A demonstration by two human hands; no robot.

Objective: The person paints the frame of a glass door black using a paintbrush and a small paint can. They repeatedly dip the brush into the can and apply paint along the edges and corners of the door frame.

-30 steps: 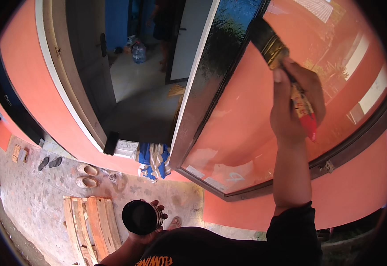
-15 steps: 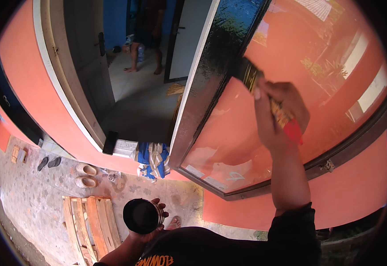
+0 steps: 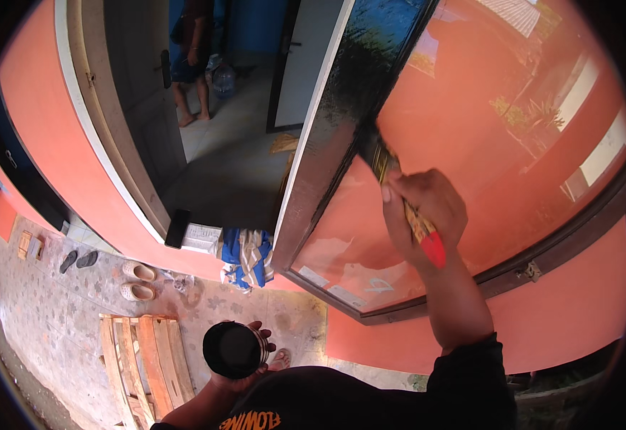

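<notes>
In my right hand is a paintbrush with a mottled yellow-brown handle and a red end. Its dark bristles touch the edge of the dark window frame, beside the glass pane. The frame's upper part is wet, glossy black; lower down it is duller brown. My left hand, low in the view, is wrapped round a round cup of dark paint with a striped outer side. My left palm is mostly hidden behind the cup.
A phone, a white box and a blue-striped cloth lie on the sill. Below are a wooden slat bench, clogs and dark sandals. Indoors a person stands near a water bottle.
My right hand has moved down and left with the paintbrush, along the frame's edge. The cup has barely shifted. Indoors, the person has moved left and stands more upright.
</notes>
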